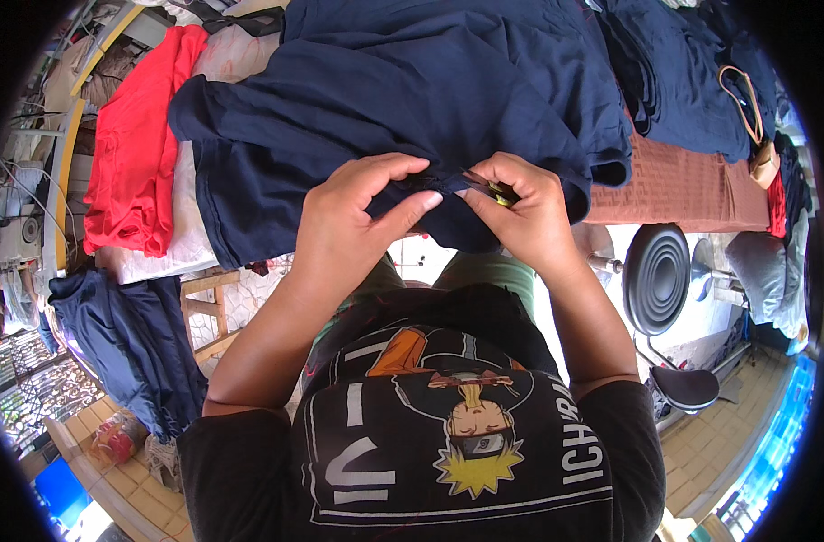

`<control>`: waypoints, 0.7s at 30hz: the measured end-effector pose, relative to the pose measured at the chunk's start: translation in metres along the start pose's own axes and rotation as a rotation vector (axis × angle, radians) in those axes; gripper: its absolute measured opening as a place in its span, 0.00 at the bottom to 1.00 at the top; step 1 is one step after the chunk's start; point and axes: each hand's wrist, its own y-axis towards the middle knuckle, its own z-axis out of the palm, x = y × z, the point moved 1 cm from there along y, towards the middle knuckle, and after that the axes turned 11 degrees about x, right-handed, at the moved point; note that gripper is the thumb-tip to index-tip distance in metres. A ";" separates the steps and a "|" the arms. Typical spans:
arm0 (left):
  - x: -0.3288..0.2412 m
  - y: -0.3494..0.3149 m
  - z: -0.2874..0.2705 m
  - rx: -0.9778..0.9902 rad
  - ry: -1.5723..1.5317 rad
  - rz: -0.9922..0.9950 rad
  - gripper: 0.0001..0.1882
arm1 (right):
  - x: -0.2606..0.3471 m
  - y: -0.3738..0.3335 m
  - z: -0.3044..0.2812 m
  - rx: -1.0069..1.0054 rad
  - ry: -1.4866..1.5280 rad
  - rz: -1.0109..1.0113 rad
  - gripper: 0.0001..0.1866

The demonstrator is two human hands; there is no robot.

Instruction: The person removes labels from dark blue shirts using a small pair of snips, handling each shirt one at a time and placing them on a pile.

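A large navy garment (403, 99) lies spread over the table, and its near edge hangs toward my lap. My left hand (353, 203) pinches a fold at that edge between thumb and fingers. Close beside it, my right hand (525, 203) is closed around small thread snips (495, 188) with dark blades and a yellow-green part. The blades point left, toward the pinched fold. My right fingertips also sit against the cloth; whether they grip it, I cannot tell.
Left of the garment lies folded red cloth (141, 144), with more navy cloth (136, 334) draped below. A navy stack (683, 90) rests at the right above a brown-covered surface (678, 190). Round black stools (656, 280) stand to the right.
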 end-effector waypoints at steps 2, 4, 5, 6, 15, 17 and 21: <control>-0.001 0.000 0.002 -0.037 0.096 0.080 0.12 | -0.001 0.000 0.001 0.002 0.017 0.002 0.07; 0.005 0.002 0.005 -0.080 0.178 0.135 0.13 | -0.002 0.000 0.001 0.006 0.028 0.012 0.07; 0.005 0.003 0.005 -0.089 0.205 0.157 0.12 | -0.002 0.000 0.000 0.008 0.025 0.009 0.07; 0.006 0.003 0.006 -0.100 0.234 0.178 0.11 | -0.001 0.000 0.000 0.012 0.021 0.003 0.08; -0.005 0.013 -0.012 0.182 -0.024 -0.061 0.06 | -0.007 0.000 -0.008 0.124 -0.037 -0.116 0.10; -0.005 0.014 -0.014 0.209 -0.025 -0.074 0.06 | 0.004 0.003 -0.019 0.188 -0.074 -0.119 0.12; -0.002 0.015 -0.016 0.233 -0.047 -0.079 0.06 | 0.015 0.012 -0.034 0.234 -0.159 -0.202 0.13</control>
